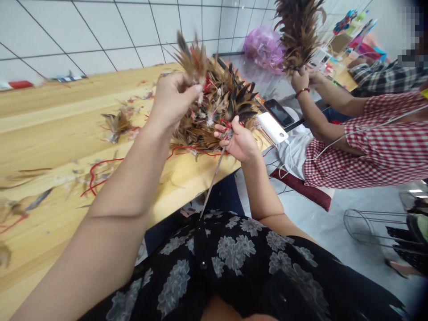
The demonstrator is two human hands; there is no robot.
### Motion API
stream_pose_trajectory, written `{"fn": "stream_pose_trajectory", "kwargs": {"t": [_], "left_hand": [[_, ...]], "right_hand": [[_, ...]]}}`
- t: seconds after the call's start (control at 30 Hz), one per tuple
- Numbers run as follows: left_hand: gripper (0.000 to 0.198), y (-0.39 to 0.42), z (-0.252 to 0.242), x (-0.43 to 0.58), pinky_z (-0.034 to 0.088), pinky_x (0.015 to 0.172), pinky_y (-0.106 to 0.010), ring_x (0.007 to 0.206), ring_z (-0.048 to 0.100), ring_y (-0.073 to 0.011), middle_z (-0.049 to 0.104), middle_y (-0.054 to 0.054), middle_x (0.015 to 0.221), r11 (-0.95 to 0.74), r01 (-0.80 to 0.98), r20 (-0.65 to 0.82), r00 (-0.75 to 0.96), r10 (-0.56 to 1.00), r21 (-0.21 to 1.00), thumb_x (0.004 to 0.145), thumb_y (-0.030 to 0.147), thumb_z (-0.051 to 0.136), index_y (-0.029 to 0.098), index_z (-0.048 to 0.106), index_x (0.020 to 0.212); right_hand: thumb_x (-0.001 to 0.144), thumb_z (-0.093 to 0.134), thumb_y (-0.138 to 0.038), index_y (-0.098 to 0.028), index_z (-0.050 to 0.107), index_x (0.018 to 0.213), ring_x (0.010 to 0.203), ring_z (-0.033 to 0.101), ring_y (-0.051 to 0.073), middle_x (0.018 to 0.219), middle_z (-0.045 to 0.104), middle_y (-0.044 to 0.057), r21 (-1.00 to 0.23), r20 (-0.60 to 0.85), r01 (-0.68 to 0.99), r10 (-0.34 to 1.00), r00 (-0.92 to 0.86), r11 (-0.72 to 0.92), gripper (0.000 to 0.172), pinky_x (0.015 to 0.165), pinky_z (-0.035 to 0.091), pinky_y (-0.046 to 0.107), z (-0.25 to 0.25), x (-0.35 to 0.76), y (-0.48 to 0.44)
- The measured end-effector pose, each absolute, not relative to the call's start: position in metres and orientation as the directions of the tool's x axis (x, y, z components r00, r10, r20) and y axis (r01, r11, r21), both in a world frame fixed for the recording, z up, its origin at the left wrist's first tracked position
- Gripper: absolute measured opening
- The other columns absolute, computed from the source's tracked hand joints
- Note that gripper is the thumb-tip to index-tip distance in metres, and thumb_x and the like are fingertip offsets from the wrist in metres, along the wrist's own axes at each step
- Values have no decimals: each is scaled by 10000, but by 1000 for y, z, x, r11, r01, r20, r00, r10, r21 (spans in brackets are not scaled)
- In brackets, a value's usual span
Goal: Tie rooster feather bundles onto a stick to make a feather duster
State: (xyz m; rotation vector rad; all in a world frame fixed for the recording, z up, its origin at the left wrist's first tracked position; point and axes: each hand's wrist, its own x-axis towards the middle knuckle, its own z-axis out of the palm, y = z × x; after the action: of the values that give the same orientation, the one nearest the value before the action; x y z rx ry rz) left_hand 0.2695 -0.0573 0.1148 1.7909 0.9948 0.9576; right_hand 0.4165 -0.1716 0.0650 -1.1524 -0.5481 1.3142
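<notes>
Head view: your left hand (174, 99) pinches a feather tuft (193, 57), your right hand (239, 142) clamps the duster stick (214, 178); adding the tuft likely needs close alignment.

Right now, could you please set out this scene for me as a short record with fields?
Left hand: raised, grip shut on a feather tuft
Right hand: grip shut on a thin stick, red thread by the fingers
Between the hands: feather pile on the wooden table
Table edge: phone, white power bank
Nearby: co-worker's hands hold an upright feather duster
</notes>
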Motion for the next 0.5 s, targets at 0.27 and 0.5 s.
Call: {"fn": "stream_pose_trajectory", "kwargs": {"t": [0.27, 0.5], "left_hand": [[142, -93, 104, 269, 532, 695, -267, 775, 721, -183, 704, -17, 767, -222, 266, -20, 681, 732, 938, 863, 219, 725, 179, 595, 821], [153, -89, 92, 268, 490, 640, -255, 678, 669, -151, 697, -12, 727, -254, 316, -42, 696, 716, 914, 806, 155, 736, 175, 598, 744]], "right_hand": [[866, 374, -957, -246, 560, 835, 822, 593, 135, 611, 548, -29, -945, -166, -307, 973, 163, -110, 736, 613, 318, 288, 59, 412, -161], [819, 297, -1015, -240, 572, 774, 836, 535, 139, 575, 484, -25, -967, -153, -223, 979, 134, -120, 824, 680, 338, 325, 52, 411, -157]]}}
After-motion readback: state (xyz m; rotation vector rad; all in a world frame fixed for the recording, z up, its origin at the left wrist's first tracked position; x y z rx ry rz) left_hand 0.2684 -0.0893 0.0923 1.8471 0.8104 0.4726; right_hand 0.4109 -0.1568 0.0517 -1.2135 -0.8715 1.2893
